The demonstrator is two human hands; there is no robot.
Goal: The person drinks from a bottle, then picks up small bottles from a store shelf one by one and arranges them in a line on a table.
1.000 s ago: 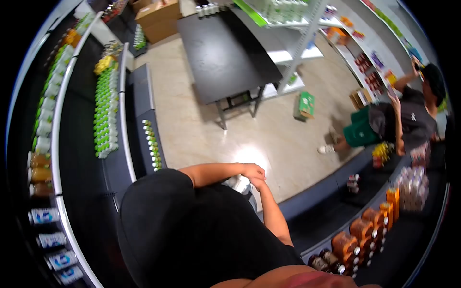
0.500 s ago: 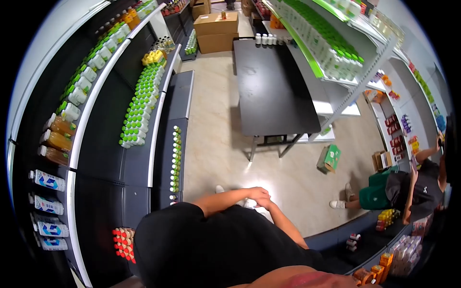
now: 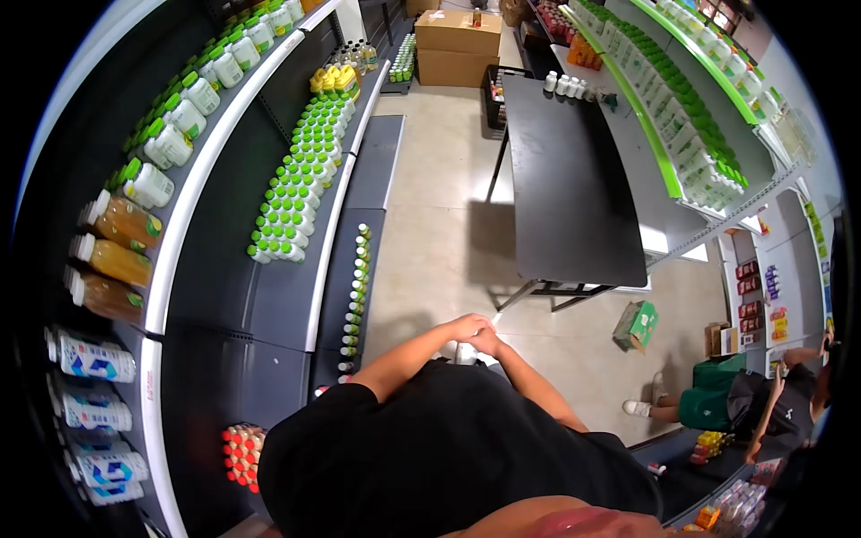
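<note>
My left hand (image 3: 465,326) and my right hand (image 3: 485,341) meet in front of my waist. Their fingers are closed together, one hand clasped against the other, and no object shows in them. Both hands are over the floor, apart from the shelves. The closest furniture ahead is a black table (image 3: 574,179), a little to the right. To the left runs a row of small bottles (image 3: 355,296) on a low shelf.
Green-capped white bottles (image 3: 300,193) fill part of the left shelving. White bottles (image 3: 565,85) stand at the table's far end. Cardboard boxes (image 3: 457,40) and a black crate (image 3: 493,99) lie beyond. A green carton (image 3: 636,325) sits on the floor near another person (image 3: 762,399).
My view has shifted, so the table, boxes and left shelves appear further right. The black crate beside the table has come into sight. My hands stay clasped.
</note>
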